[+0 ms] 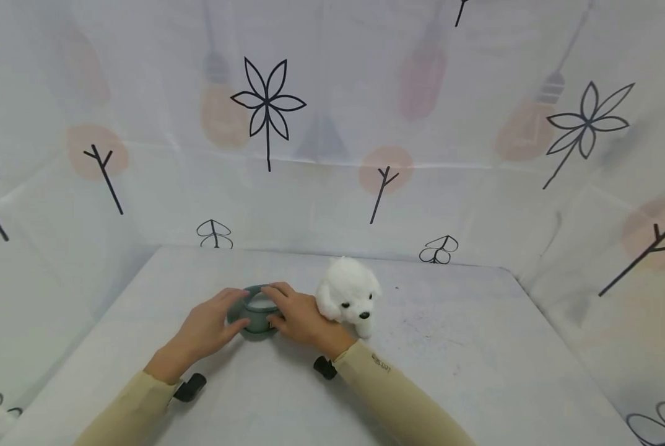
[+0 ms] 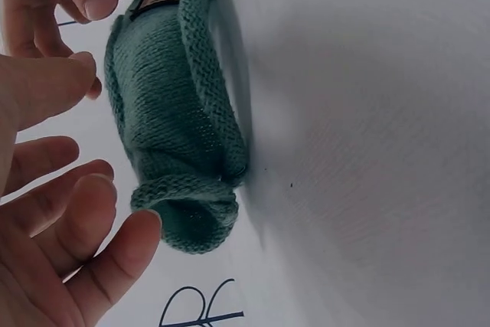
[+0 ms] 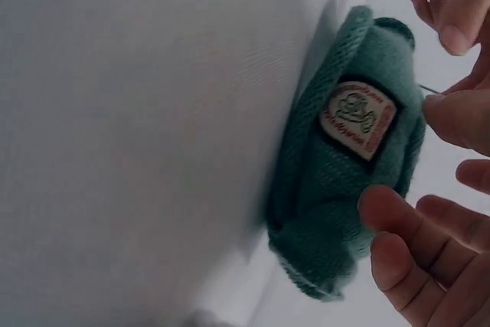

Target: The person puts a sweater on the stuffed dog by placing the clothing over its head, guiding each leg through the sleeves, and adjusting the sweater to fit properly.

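One left hand [image 1: 205,321], fingers parted and relaxed, grasping nothing that we can see; one right hand [image 1: 298,314], likewise loose, its fingers reaching over a rim. One green knitted piece [image 1: 257,321], roll-edged, on the white worktop [image 1: 477,347] between the two hands; whether any fingertip touches it, we cannot tell. Hidden: parts of its rim, behind the fingers in the head view. Hard to make out: the pale area inside its mouth, which we cannot settle as lining or worktop. Cut off: both hands, at the frame edge in each wrist view. One white plush dog [image 1: 348,290], black-eyed and black-nosed, just beside the right hand, whose wrist stands in front of part of its lower body. Two black wrist devices [image 1: 190,388], one at each cuff, partly covered. Two beige sleeves [image 1: 394,390], cut off by the lower edge. One cloth backdrop [image 1: 321,210], printed with outlined leaves, twigs and faint lamp bulbs. One cream patch [image 3: 357,119], dark-bordered, on the knitted piece: red lettering about a green figure, words we cannot read; steeply foreshortened in the left wrist view. One small dark marking [image 1: 381,362] on the right sleeve, too small for us to read.
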`<state>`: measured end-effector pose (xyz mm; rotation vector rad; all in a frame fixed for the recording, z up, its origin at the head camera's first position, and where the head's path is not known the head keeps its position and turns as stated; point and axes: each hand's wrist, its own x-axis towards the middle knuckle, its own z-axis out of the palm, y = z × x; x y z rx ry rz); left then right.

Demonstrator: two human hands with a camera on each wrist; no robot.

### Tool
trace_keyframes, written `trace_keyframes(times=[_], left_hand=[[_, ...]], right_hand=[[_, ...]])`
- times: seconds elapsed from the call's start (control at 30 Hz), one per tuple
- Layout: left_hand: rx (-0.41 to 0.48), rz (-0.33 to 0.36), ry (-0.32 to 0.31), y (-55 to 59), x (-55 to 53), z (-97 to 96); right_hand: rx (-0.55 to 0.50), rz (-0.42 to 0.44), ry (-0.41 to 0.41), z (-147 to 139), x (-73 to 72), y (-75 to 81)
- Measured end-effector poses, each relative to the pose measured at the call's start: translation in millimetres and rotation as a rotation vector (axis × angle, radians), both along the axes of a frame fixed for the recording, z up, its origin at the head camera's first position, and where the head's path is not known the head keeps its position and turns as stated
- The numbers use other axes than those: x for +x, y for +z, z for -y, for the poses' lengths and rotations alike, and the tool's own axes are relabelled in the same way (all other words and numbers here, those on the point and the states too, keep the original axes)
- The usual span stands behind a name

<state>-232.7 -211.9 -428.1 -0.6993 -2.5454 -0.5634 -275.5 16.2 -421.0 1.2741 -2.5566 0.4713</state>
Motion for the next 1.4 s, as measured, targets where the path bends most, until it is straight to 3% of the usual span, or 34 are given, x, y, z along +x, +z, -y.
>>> trace_keyframes(times=[0.27,0.47,0.7,0.8,1.03,1.17,1.4], left_hand=[[-0.031,0.064,0.023,-3.1,-5.0,-1.7],[-0.038,0.094,0.029,-4.5,-11.0,-4.1],[-0.079,0.163,0.038,-5.0,-18.8,-13.8],[-0.084,0.181,0.038,-4.2,-18.8,-15.4],[-0.067,0.15,0.04,4.7,-12.6,-6.4],[-0.077,0.157,0.028,11.0,-9.9,1.4],[-0.091,0.219,0.036,6.4,-9.9,3.3]], right_hand=[[0.05,0.059,-0.021,2,-5.7,-5.1],[0.0,0.119,-0.063,1,-10.1,-7.2],[-0.024,0.104,-0.073,2,-14.0,-8.8],[-0.03,0.11,-0.057,3,-13.6,-9.5],[-0.055,0.052,0.011,7,-8.5,-9.2],[-0.03,0.056,-0.027,8,-6.9,-7.4],[0.019,0.119,-0.081,7,-8.1,-9.1]])
